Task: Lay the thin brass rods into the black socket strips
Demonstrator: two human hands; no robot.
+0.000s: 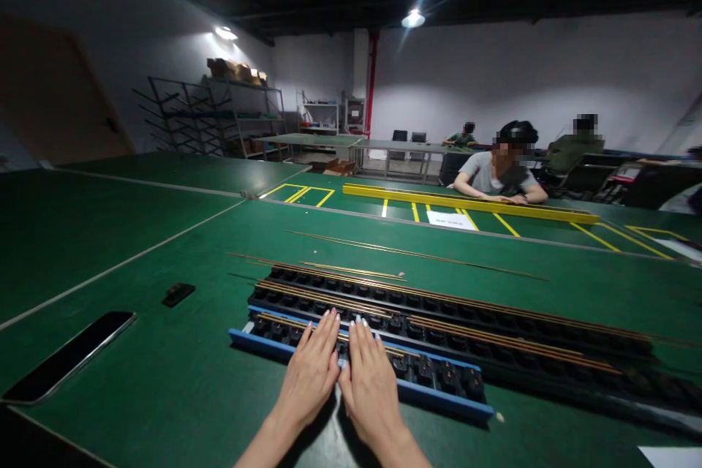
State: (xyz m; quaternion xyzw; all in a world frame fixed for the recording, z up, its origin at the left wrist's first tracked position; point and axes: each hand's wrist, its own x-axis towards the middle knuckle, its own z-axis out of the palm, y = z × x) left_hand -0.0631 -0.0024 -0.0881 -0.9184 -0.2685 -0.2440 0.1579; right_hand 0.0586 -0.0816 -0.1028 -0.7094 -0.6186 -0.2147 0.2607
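Observation:
A blue-edged rail (444, 399) with black blocks in its channel lies across the green table. My left hand (312, 365) rests flat on its middle, fingers stretched forward over the blocks and thin brass rods. Beside it, thumbs close together, my right hand (370, 376) lies on the same rail with its fingers extended. Neither hand grips anything. Behind the rail, long black racks (466, 337) carry several brass rods (510, 345). What lies directly beneath both palms is hidden.
A phone (71, 356) and a small black part (178, 294) lie on the left. Loose rods (417, 254) lie beyond the racks. Across the table, a person (502, 168) leans near a long yellow rail (472, 203). Shelving (219, 113) stands at the back left.

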